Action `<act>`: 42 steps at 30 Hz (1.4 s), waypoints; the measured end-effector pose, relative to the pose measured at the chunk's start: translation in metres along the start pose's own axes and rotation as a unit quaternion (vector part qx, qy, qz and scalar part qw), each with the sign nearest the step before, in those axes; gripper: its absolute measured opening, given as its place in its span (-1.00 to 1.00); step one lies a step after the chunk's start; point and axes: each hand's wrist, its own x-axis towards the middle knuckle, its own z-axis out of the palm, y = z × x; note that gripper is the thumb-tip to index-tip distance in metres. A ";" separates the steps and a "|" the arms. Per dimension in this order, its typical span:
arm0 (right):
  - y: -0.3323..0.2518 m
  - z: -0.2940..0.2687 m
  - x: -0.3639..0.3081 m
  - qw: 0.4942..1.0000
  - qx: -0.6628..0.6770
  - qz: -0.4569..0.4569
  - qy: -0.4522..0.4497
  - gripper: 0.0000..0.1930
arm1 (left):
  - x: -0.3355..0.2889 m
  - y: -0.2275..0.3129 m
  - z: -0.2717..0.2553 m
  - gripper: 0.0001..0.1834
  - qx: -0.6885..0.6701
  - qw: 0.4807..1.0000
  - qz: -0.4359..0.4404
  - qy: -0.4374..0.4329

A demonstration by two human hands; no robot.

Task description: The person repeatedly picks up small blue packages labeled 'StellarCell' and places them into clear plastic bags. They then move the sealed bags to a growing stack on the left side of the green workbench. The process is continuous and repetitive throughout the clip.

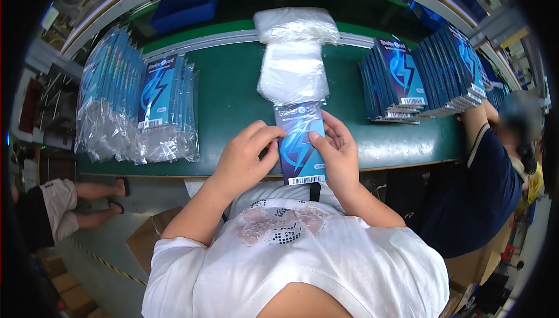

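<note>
A flat blue retail box (303, 156) with a lightning-bolt print and a barcode is in front of me, its top end under clear plastic next to the stacked clear bags (293, 73). My right hand (338, 149) grips its right edge, thumb on the front face and fingers behind. At the left edge, my left hand (253, 152) is closed, thumb and forefinger pinching near the box's side. Whether those fingertips hold the box or the thin plastic film over it is hard to make out.
Bagged blue boxes (110, 85) stand in rows at the left. Unbagged boxes (402, 79) are stacked at the right, near a co-worker's arm (474, 129). A blue bin (186, 8) lies beyond the green table's (227, 79) metal rail. Cardboard cartons (145, 239) sit below.
</note>
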 end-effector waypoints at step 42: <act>-0.043 0.045 -0.015 0.783 -0.234 -0.390 -0.425 -0.73 | -0.002 0.040 -0.038 -0.28 -0.600 0.770 -0.179 0.127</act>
